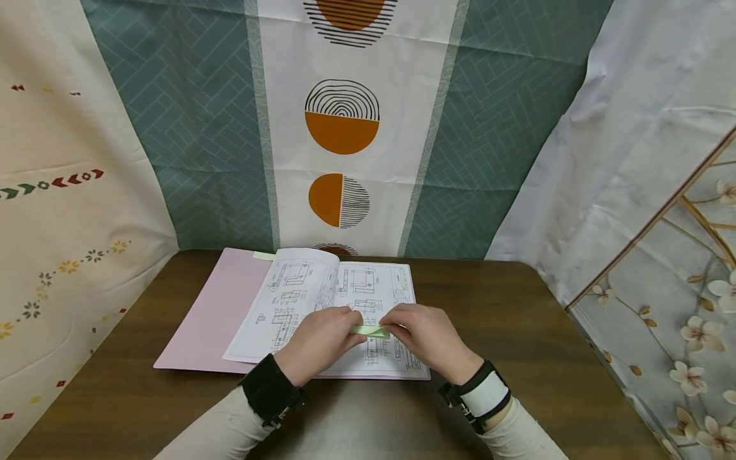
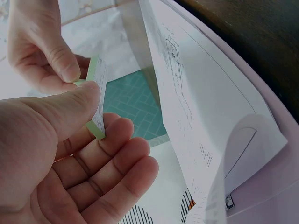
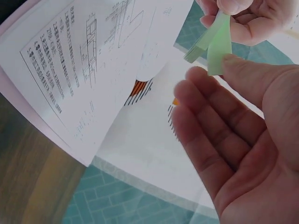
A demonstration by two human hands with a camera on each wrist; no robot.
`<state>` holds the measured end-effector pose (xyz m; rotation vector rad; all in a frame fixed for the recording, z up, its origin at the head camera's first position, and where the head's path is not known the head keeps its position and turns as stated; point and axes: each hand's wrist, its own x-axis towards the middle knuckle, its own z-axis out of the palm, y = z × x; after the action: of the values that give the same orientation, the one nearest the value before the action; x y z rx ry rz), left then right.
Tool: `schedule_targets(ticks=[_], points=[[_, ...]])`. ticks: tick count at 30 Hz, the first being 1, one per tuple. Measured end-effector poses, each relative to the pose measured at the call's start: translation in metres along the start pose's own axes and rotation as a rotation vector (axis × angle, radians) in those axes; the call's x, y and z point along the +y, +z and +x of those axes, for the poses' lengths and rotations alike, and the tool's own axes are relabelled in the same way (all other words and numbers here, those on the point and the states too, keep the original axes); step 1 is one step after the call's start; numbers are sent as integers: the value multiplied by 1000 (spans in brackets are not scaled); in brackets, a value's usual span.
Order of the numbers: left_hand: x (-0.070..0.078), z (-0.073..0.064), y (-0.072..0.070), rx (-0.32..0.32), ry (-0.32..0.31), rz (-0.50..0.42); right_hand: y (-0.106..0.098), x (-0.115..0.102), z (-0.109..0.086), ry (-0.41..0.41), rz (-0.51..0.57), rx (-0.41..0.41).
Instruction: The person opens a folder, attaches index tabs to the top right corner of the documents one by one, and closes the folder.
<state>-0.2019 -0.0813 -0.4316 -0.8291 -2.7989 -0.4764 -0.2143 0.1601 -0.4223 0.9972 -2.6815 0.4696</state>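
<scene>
Above the open booklet (image 1: 299, 281) of technical drawings, both hands meet at a small pad of light green sticky notes (image 3: 200, 45). My left hand (image 1: 322, 337) pinches one end of the pad between thumb and index finger, its other fingers loosely bent in the left wrist view. Opposite it, my right hand (image 1: 427, 337) pinches the free end of the top sticky note (image 3: 219, 49) between thumb and forefinger. That sheet is lifted apart from the pad at this end, while its other end still meets the pad at the left hand's fingers.
The booklet lies in a pink cover (image 1: 198, 326) on a dark wooden table (image 1: 489, 300). A pale green slip (image 1: 263, 256) shows at the cover's top edge. Patterned curtains (image 1: 213, 128) hang behind the table and at both sides.
</scene>
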Motion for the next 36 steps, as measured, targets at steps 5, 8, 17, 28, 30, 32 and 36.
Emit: schedule_targets(ticks=[5,8,17,28,30,32,36], points=[[1,0,0,-7,-6,7,-1,-1,0,-26,-8,37],[1,-1,0,-8,-4,16,-1,-1,0,-23,-11,47],[3,0,-1,-7,-1,42,-1,-3,2,-10,-16,24],[3,-1,-3,5,1,29,-1,-2,2,-1,56,-17],[4,-1,-3,7,2,27,-1,-2,2,-9,57,-10],[3,-1,-2,6,2,29,-2,-2,2,-15,56,1],[3,-1,-1,11,3,35,-3,-2,3,-27,64,17]])
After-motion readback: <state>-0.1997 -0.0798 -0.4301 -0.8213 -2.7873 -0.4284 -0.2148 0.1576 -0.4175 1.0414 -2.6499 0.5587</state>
